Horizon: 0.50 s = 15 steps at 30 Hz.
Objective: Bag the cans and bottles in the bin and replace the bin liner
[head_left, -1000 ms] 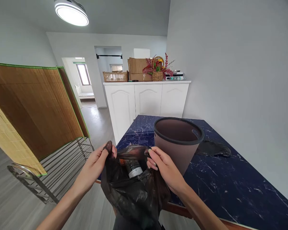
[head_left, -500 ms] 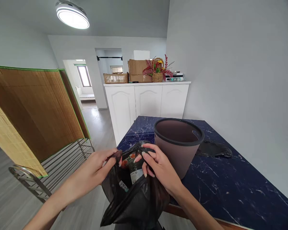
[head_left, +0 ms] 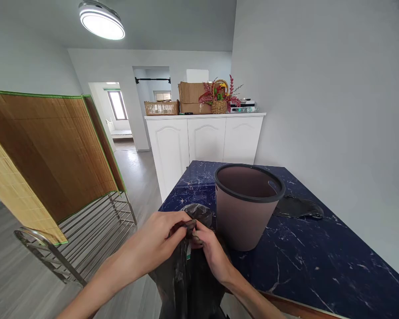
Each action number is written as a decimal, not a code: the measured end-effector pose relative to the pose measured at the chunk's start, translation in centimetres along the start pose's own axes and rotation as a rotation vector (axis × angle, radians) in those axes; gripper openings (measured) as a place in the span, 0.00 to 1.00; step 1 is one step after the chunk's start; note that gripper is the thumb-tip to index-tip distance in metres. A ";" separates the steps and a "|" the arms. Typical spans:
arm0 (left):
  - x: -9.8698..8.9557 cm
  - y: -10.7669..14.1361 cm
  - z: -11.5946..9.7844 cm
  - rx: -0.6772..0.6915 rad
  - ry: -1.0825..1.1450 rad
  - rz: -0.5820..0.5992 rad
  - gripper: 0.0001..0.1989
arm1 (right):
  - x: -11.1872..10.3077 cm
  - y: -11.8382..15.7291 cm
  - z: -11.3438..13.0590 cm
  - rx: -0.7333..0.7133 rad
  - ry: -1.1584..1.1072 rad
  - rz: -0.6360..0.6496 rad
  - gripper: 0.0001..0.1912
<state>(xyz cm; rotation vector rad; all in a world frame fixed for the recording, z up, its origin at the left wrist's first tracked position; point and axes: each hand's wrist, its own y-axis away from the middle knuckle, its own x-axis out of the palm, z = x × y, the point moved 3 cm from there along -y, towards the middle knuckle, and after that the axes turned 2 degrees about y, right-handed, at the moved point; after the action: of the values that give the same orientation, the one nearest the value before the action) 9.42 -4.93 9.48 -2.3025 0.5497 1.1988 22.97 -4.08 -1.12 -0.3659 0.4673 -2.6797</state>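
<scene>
A black plastic garbage bag (head_left: 189, 279) hangs at the near edge of the table, its mouth gathered together. My left hand (head_left: 168, 232) is closed, pinching the bag's rim between thumb and fingers. Right against it, my right hand (head_left: 210, 250) is closed on the same gathered rim. A sliver of a label with green on it shows through the narrow gap; the rest of the contents is hidden. Just beyond my right hand stands an upright brownish trash can (head_left: 242, 221) with a black rim.
The can stands on a dark blue marbled table (head_left: 306, 261). A flattened black bag (head_left: 298, 207) lies to its right. A metal rack (head_left: 86, 239) with a bamboo mat (head_left: 60, 150) is at left. Behind is a white cabinet (head_left: 204, 139) bearing cardboard boxes (head_left: 161, 108) and a flower basket (head_left: 219, 106).
My hands have come together, drawing the bag's open mouth into a bunch. The packages seen inside before are now mostly covered.
</scene>
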 end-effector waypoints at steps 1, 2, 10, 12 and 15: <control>0.0 0.0 0.1 -0.010 0.014 -0.015 0.15 | 0.0 0.2 0.2 -0.003 -0.011 0.076 0.20; 0.0 0.0 0.0 -0.009 0.024 -0.022 0.14 | 0.0 0.3 0.5 -0.017 0.015 0.134 0.20; 0.6 2.0 -1.6 0.134 0.123 0.030 0.33 | 0.7 -0.8 0.5 -0.028 0.222 0.048 0.18; 1.0 2.6 -0.6 0.091 0.205 -0.086 0.49 | 0.1 -0.7 0.2 0.129 0.174 -0.026 0.26; 2.8 2.5 1.8 0.006 0.368 -0.167 0.58 | -0.7 -0.4 0.2 0.260 0.117 -0.094 0.34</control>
<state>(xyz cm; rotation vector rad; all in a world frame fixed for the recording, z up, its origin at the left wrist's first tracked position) 8.36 -6.26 5.70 -2.5215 0.4725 0.6980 23.55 -3.47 -0.97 -0.1594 0.1332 -2.8174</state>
